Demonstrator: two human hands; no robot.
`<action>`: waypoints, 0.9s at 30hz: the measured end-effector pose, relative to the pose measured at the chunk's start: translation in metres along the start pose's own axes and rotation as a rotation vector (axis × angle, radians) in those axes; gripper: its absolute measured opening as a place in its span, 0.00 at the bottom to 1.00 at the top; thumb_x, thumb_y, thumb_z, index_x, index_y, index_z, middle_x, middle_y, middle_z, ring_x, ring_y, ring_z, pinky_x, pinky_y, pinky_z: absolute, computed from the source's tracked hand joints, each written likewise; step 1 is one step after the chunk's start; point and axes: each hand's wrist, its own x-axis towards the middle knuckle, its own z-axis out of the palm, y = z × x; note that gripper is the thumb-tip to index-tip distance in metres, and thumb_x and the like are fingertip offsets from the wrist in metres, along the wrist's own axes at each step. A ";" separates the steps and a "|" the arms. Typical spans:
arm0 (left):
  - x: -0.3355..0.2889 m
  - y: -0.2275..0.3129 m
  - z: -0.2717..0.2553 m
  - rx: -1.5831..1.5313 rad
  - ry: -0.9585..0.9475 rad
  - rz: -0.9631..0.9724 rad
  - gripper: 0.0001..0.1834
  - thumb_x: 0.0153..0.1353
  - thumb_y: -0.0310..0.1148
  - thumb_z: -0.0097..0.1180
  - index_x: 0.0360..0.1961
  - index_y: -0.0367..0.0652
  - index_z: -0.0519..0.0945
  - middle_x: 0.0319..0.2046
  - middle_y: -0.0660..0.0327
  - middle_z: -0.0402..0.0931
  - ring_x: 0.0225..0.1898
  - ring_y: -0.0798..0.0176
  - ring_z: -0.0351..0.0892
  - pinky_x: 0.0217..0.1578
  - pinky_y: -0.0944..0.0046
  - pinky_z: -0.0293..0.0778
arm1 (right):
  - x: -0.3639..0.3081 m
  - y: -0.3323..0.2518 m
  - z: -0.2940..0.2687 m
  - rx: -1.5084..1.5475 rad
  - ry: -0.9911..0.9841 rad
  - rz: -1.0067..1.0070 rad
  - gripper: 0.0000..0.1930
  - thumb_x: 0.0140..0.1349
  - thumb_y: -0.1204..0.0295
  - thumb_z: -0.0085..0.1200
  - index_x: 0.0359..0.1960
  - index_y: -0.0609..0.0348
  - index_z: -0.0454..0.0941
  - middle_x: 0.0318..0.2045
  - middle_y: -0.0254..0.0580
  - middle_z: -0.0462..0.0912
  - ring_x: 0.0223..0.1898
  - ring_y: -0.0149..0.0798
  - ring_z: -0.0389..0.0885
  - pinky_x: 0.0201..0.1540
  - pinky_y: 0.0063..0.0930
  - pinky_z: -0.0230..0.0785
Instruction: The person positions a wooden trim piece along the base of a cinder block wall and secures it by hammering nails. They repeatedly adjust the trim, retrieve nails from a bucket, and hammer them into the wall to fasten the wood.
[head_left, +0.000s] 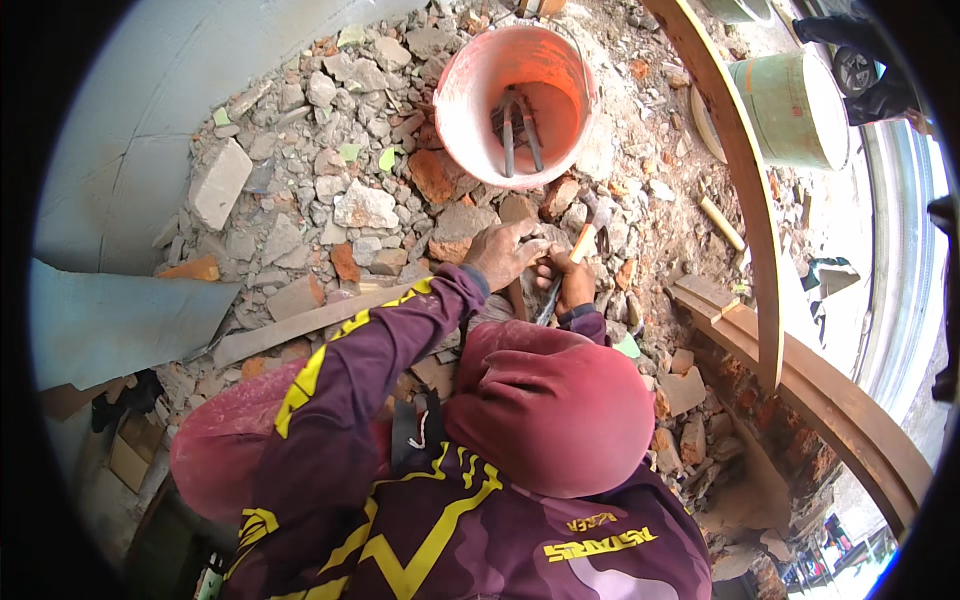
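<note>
I squat over rubble with both hands close together in front of my knees. My right hand (572, 281) is wrapped round the handle of a hammer (583, 243). The hammer's metal head points away from me, and the dark lower handle comes out below my fist. Just left of it, my left hand (505, 254) has its fingers curled inward, nearly touching the right; whatever they hold, if anything, is hidden. Beyond my hands stands a dusty red-orange bucket (455, 115) with a couple of long-handled tools (508, 135) inside.
Broken concrete and brick pieces (365, 206) cover the ground. A long wooden strip (290, 325) lies under my left forearm. At right are a curved-looking plank (745, 150), a wooden beam (840, 405) and a pale green bucket (795, 110) on its side. A grey wall (125, 150) borders the left.
</note>
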 end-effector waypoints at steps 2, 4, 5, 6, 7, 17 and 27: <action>-0.008 -0.023 0.037 -0.188 0.193 -0.141 0.15 0.63 0.38 0.58 0.43 0.37 0.78 0.36 0.48 0.82 0.38 0.49 0.82 0.41 0.57 0.76 | 0.000 0.000 -0.002 -0.034 -0.015 -0.006 0.10 0.63 0.73 0.57 0.41 0.69 0.76 0.27 0.44 0.82 0.21 0.32 0.79 0.19 0.21 0.76; -0.014 -0.042 0.055 -0.261 0.235 -0.206 0.15 0.63 0.37 0.58 0.42 0.36 0.77 0.36 0.47 0.81 0.39 0.47 0.82 0.40 0.57 0.75 | -0.002 -0.001 -0.002 -0.040 -0.034 -0.019 0.10 0.63 0.73 0.57 0.42 0.68 0.76 0.28 0.44 0.82 0.21 0.31 0.79 0.19 0.22 0.76; -0.016 -0.048 0.058 -0.245 0.259 -0.180 0.14 0.63 0.37 0.57 0.42 0.36 0.77 0.36 0.47 0.81 0.39 0.47 0.82 0.40 0.56 0.75 | -0.003 -0.002 -0.002 -0.023 -0.039 -0.013 0.09 0.63 0.74 0.57 0.42 0.67 0.76 0.28 0.44 0.82 0.21 0.31 0.79 0.19 0.22 0.76; -0.017 -0.053 0.059 -0.219 0.299 -0.149 0.14 0.63 0.37 0.57 0.42 0.36 0.77 0.36 0.47 0.81 0.38 0.47 0.81 0.40 0.56 0.75 | -0.004 -0.003 -0.001 -0.054 -0.011 -0.004 0.09 0.63 0.74 0.57 0.42 0.67 0.76 0.28 0.44 0.82 0.21 0.31 0.79 0.19 0.22 0.76; -0.018 -0.057 0.058 -0.176 0.283 -0.089 0.13 0.63 0.35 0.57 0.41 0.35 0.77 0.35 0.48 0.80 0.38 0.47 0.82 0.39 0.56 0.75 | -0.006 -0.005 0.000 -0.078 -0.011 -0.011 0.09 0.63 0.74 0.57 0.42 0.67 0.76 0.28 0.44 0.82 0.21 0.31 0.79 0.19 0.22 0.76; -0.022 -0.063 0.053 -0.148 0.250 0.005 0.06 0.64 0.28 0.55 0.39 0.37 0.76 0.33 0.49 0.80 0.37 0.46 0.81 0.37 0.55 0.75 | -0.036 -0.013 -0.003 -0.402 0.135 -0.146 0.13 0.63 0.66 0.61 0.36 0.61 0.70 0.19 0.37 0.77 0.12 0.30 0.71 0.12 0.25 0.64; -0.029 -0.065 0.053 -0.091 0.278 0.094 0.09 0.66 0.32 0.53 0.39 0.36 0.75 0.35 0.45 0.78 0.39 0.40 0.79 0.37 0.51 0.74 | -0.135 -0.082 -0.027 -1.079 -0.166 -0.571 0.12 0.66 0.72 0.53 0.48 0.62 0.74 0.20 0.42 0.75 0.20 0.33 0.72 0.23 0.30 0.63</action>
